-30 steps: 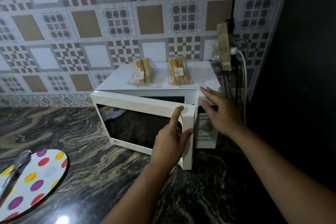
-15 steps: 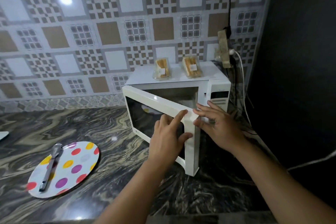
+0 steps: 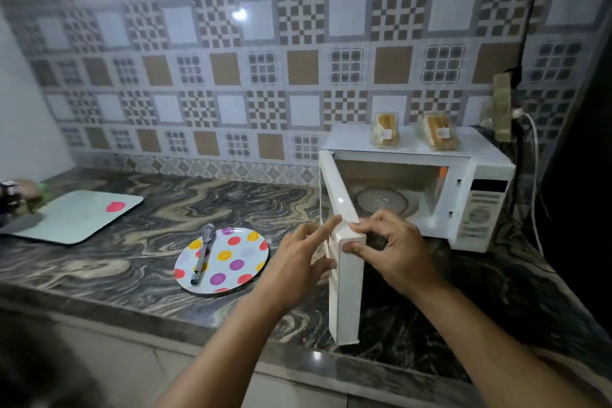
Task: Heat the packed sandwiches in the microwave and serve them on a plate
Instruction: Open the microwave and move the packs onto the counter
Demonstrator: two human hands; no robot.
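- Two packed sandwiches, one (image 3: 385,131) and another (image 3: 439,133), sit on top of the white microwave (image 3: 477,156) at the right of the frame. Each is golden bread in clear wrap with a small white label.
- The microwave door (image 3: 344,255) stands wide open, showing the glass tray (image 3: 381,200).
- Your right hand (image 3: 394,252) pinches the door's edge.
- Your left hand (image 3: 298,265) is loose, one finger touching the door.
- The spotted plate (image 3: 231,262), lower middle, holds a knife (image 3: 202,253).
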